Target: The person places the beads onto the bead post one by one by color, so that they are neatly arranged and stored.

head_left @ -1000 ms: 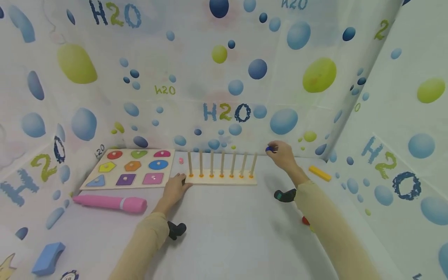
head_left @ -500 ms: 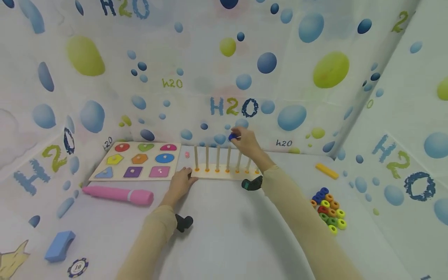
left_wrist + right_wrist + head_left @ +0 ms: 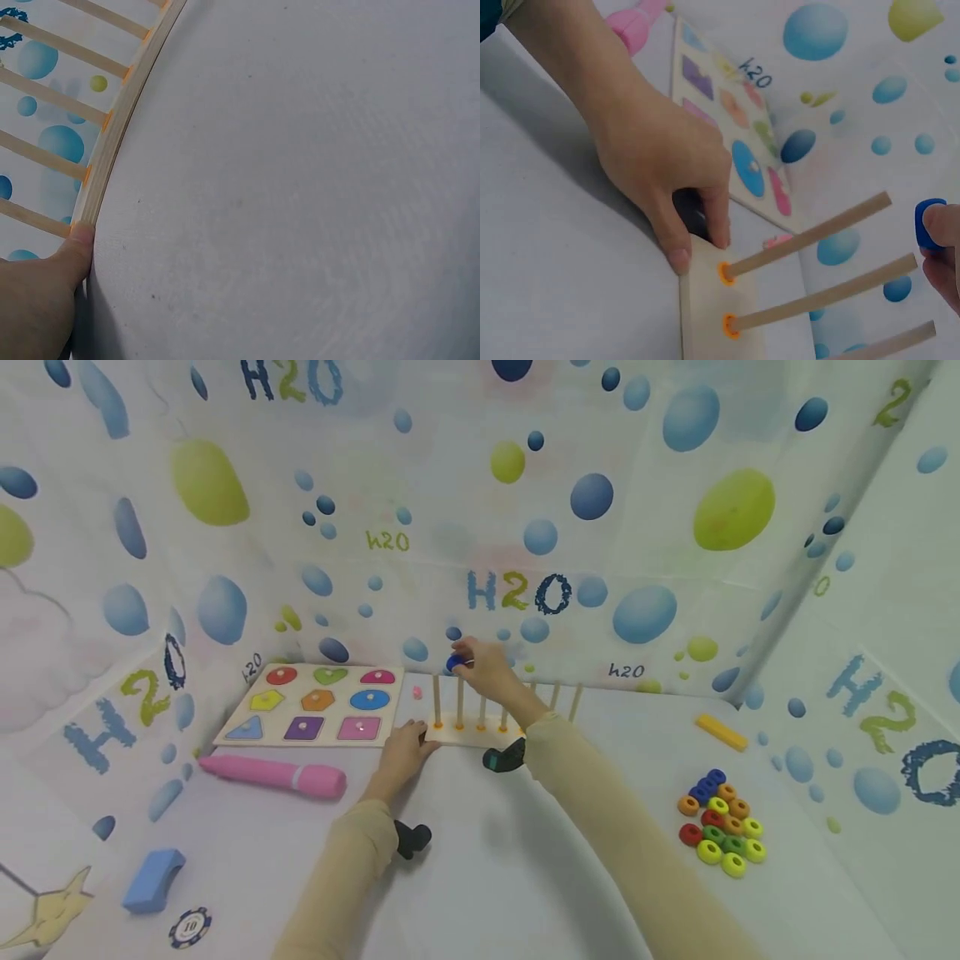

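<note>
A wooden peg stand (image 3: 491,737) with a row of upright pegs stands at the back of the table. My left hand (image 3: 405,752) grips the left end of its base. The right wrist view shows that hand's thumb (image 3: 676,259) on the front edge and its fingers at the far side, with a dark shape between them. Above the pegs near the left end, my right hand (image 3: 487,668) pinches a blue ring bead (image 3: 930,223) between thumb and finger. The bead is apart from the peg tips. My right forearm hides part of the stand.
Several coloured ring beads (image 3: 723,827) lie at the right, with a yellow block (image 3: 722,732) behind them. A shape puzzle board (image 3: 251,703), pink marker-shaped toy (image 3: 273,774), blue block (image 3: 153,881) and poker chip (image 3: 191,927) are at the left.
My right hand has carried the blue ring bead leftward, from right of the peg stand to above its left pegs. My left hand stays on the stand's end. The view has shifted slightly.
</note>
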`<state>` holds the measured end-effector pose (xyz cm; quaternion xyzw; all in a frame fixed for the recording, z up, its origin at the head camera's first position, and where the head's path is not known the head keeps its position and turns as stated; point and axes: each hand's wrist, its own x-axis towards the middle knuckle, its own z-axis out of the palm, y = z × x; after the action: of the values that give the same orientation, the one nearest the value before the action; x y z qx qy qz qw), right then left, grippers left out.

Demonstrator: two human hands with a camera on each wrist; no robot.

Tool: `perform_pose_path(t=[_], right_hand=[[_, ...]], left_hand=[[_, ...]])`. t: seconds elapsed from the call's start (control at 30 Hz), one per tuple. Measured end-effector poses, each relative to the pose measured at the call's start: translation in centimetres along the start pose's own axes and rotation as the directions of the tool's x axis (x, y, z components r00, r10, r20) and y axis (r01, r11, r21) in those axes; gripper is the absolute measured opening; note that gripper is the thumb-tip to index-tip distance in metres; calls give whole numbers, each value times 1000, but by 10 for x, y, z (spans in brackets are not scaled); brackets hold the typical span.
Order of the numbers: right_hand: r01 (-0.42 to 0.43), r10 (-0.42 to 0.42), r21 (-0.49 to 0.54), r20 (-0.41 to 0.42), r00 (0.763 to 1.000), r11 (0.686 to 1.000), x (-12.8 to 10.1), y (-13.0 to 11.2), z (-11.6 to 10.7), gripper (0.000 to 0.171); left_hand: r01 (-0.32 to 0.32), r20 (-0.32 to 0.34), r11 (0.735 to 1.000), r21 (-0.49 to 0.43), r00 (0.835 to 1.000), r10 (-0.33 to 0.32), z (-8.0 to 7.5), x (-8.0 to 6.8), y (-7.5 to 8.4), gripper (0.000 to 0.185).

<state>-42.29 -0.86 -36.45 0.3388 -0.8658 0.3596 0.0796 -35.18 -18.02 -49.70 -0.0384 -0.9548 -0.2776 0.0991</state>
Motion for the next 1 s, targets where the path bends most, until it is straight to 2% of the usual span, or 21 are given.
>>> perform_pose_path(t=[0.27,0.37,0.63,0.77,0.9,1.0], right_hand=[[22,-21,-56,25,999,998,0,-2,21,35],[38,-36,-68,25,999,997,3,-4,26,36],[43,-33,-100,100,994,994,7,-6,32,37],[34,-28,-68,87,996,997,5,-7,25,35],[-9,9,10,26,1000,1000,0,-2,10,33],[-36,38,67,-38,999,997,-6,8,-7,32]], left_hand=[[11,35,1000,12,999,-11,8,-1,3,49],[27,29,1000,13,999,-27,6,-2,3,47],[35,13,999,2,999,-35,1,-2,2,48],[5,-17,1000,-4,1000,-5,2,-1,2,49],[-36,-48,999,-3,998,35,1,0,2,44],[-36,-49,999,16,998,36,1,0,0,43]])
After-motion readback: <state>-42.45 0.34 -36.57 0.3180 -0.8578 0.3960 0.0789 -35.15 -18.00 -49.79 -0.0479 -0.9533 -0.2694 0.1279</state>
